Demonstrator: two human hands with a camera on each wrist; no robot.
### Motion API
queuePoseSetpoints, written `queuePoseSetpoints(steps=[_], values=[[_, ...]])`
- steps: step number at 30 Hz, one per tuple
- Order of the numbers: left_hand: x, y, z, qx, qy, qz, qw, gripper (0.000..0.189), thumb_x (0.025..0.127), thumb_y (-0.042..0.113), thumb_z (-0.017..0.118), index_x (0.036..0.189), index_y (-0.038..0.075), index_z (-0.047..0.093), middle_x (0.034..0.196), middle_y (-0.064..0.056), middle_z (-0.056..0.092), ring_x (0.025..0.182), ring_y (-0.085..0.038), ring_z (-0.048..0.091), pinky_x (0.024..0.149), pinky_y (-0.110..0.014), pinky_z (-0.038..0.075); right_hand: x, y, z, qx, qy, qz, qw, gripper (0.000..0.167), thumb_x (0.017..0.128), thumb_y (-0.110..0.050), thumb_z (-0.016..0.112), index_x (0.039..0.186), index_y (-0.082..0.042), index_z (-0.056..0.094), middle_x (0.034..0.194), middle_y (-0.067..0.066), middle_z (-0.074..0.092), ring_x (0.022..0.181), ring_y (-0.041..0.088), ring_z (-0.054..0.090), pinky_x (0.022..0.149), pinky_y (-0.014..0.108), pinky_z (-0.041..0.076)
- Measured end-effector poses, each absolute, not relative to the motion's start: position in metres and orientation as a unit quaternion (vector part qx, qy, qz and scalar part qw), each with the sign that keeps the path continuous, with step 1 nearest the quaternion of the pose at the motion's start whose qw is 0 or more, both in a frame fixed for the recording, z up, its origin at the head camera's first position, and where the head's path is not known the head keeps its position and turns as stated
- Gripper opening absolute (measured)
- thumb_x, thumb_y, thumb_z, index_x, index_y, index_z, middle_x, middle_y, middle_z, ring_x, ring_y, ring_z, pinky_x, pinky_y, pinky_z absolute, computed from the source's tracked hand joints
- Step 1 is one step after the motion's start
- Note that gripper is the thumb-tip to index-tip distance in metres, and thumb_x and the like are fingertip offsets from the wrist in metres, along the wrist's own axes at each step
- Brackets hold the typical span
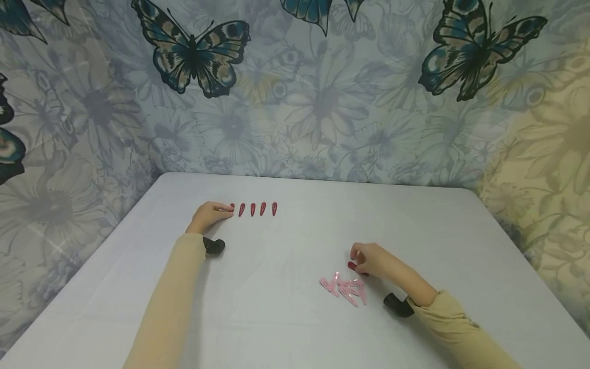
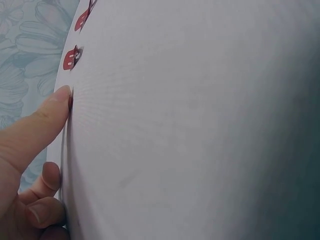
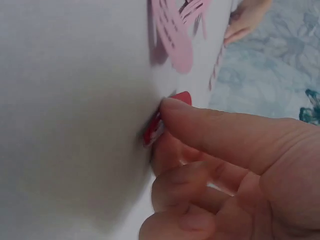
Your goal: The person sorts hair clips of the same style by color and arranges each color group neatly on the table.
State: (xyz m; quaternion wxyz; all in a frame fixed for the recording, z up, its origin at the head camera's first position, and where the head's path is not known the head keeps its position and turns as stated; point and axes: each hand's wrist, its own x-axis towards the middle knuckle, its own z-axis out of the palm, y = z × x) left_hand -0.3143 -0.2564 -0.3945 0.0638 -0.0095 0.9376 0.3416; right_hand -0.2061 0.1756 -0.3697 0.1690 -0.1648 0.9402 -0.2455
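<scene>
At the far left of the table, my left hand [image 1: 210, 215] pinches a red snap hair clip [image 1: 232, 206] at the left end of a row of similar red clips [image 1: 253, 209]. In the left wrist view, the thumb [image 2: 52, 110] covers most of that clip, and the other fingers curl below. Right of the middle, my right hand [image 1: 375, 260] grips another red hair clip [image 3: 182, 97] between thumb and fingers, low over the table. Just in front of it lies a loose pile of pink hair clips [image 1: 348, 291].
A white cloth covers the table [image 1: 286, 318]. Behind it and at its sides hangs a wall covering [image 1: 322, 138] patterned with flowers and butterflies. Black camera mounts [image 1: 214, 246] sit on both wrists, close over the cloth.
</scene>
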Motion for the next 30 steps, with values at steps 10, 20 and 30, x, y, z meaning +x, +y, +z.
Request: queuePoseSetpoints(steps=[10, 20, 30], values=[[-0.315, -0.259, -0.397, -0.018, 0.934, 0.349, 0.071, 0.045, 0.089, 0.037, 0.069, 0.121, 0.006, 0.068, 0.142, -0.024, 0.052, 0.131, -0.043, 0.046, 0.11, -0.056, 0.035, -0.214, 0.182, -0.374, -0.195, 0.918, -0.296, 0.177, 0.007, 0.083, 0.0, 0.067, 0.087, -0.005, 0.064, 0.068, -0.001, 0.055, 0.061, 0.011, 0.045, 0.056, 0.022, 0.038], [-0.311, -0.256, -0.397, -0.014, 0.94, 0.334, 0.066, 0.043, 0.093, 0.03, 0.065, 0.125, 0.001, 0.065, 0.142, -0.027, 0.05, 0.131, -0.044, 0.046, 0.11, -0.055, 0.036, -0.227, 0.186, -0.377, -0.199, 0.909, -0.323, 0.17, 0.006, 0.087, -0.005, 0.066, 0.092, -0.005, 0.062, 0.067, 0.002, 0.06, 0.06, 0.012, 0.045, 0.056, 0.024, 0.037], [-0.315, -0.252, -0.394, -0.014, 0.942, 0.33, 0.062, 0.042, 0.093, 0.03, 0.065, 0.125, 0.002, 0.065, 0.143, -0.026, 0.049, 0.132, -0.044, 0.045, 0.111, -0.055, 0.035, -0.251, 0.178, -0.376, -0.166, 0.894, -0.379, 0.17, 0.013, 0.088, -0.009, 0.068, 0.095, -0.001, 0.062, 0.064, 0.0, 0.062, 0.06, 0.013, 0.048, 0.056, 0.024, 0.038]])
